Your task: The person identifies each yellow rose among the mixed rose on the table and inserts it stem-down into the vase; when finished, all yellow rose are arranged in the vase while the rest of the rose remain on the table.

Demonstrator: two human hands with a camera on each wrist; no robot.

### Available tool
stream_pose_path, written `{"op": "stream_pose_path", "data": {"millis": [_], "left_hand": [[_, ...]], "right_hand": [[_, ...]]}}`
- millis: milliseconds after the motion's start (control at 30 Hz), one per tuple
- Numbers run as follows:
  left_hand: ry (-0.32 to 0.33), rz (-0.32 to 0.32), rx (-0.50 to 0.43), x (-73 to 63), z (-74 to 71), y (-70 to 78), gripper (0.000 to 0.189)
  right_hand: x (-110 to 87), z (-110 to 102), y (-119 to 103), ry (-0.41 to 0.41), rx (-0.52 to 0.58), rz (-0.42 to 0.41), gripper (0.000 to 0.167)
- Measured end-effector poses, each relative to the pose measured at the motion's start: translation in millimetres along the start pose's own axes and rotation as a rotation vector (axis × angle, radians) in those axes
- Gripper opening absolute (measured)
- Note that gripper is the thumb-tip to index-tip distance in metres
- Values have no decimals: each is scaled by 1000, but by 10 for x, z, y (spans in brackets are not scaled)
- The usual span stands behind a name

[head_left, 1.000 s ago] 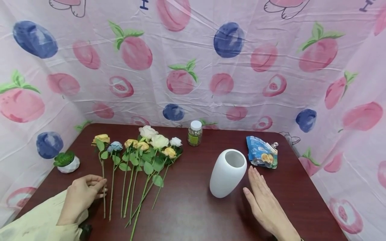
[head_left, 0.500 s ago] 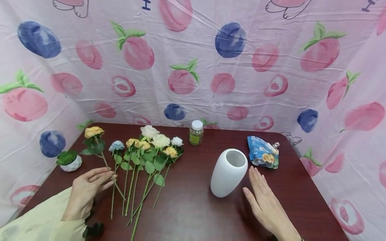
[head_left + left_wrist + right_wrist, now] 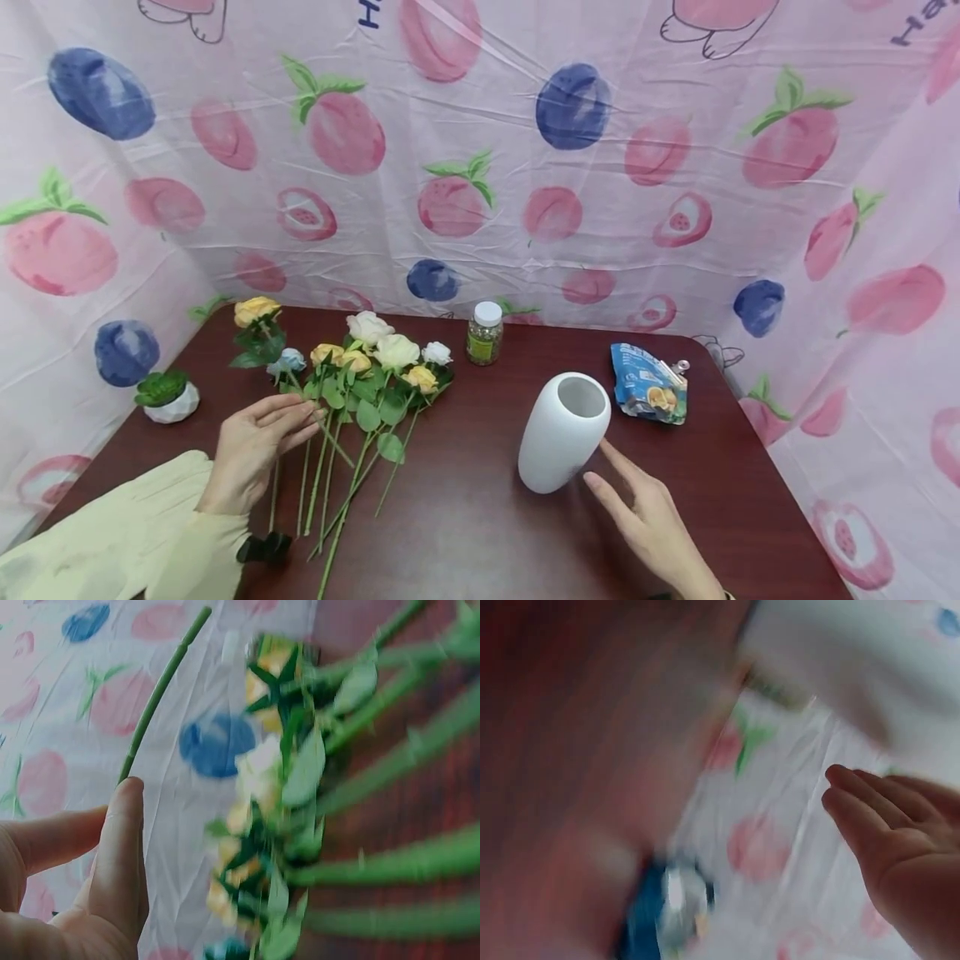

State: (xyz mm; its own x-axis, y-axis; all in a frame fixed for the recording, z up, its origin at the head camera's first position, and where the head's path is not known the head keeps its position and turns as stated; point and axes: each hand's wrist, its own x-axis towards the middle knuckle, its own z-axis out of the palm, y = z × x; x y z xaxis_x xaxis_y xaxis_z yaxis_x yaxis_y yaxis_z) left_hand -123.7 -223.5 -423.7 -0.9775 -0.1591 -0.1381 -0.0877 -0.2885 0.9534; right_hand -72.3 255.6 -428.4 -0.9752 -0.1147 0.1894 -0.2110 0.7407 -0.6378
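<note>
In the head view my left hand (image 3: 258, 450) pinches the stem of a yellow rose (image 3: 257, 311) and holds it raised over the left of the table. The stem's cut end (image 3: 169, 682) sticks out past the fingertips in the left wrist view. A blue flower (image 3: 288, 362) is partly behind the held rose. White roses (image 3: 396, 352) and several yellow ones lie to its right with their stems toward me. An upright white vase (image 3: 558, 442) stands right of centre. Beside it is my right hand (image 3: 648, 525), fingers extended; whether they touch the vase I cannot tell.
A small potted succulent (image 3: 172, 400) sits at the table's left edge. A lidded jar (image 3: 484, 335) stands at the back. Behind the vase to the right lies a blue snack pouch (image 3: 649, 385) with a clip. A fruit-print cloth (image 3: 480, 125) hangs around the table (image 3: 442, 533).
My left hand has picked the yellow rose up off the table and carried it rightward over the other stems. My right hand has shifted slightly left, closer to the vase's lower side.
</note>
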Motion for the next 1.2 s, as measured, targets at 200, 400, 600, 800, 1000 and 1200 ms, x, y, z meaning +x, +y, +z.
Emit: {"op": "stream_pose_path", "data": {"millis": [200,400,600,800,1000,1200], "left_hand": [[-63,-3,-25,70,338,31,26],[-130,13,-61,133,654,99,32],[-163,13,-98,218,972,213,31],[-214,50,-133,287,1285,301,21],[-260,50,-173,321,1574,373,15],[-297,63,-225,315,1856,430,12]], "right_hand": [[79,129,-59,96,253,16,54],[141,194,-46,161,278,-35,50],[149,208,-43,171,307,-54,47],[145,229,-37,180,308,-67,48],[143,246,-35,173,309,-49,50],[133,245,-45,172,321,-56,50]]}}
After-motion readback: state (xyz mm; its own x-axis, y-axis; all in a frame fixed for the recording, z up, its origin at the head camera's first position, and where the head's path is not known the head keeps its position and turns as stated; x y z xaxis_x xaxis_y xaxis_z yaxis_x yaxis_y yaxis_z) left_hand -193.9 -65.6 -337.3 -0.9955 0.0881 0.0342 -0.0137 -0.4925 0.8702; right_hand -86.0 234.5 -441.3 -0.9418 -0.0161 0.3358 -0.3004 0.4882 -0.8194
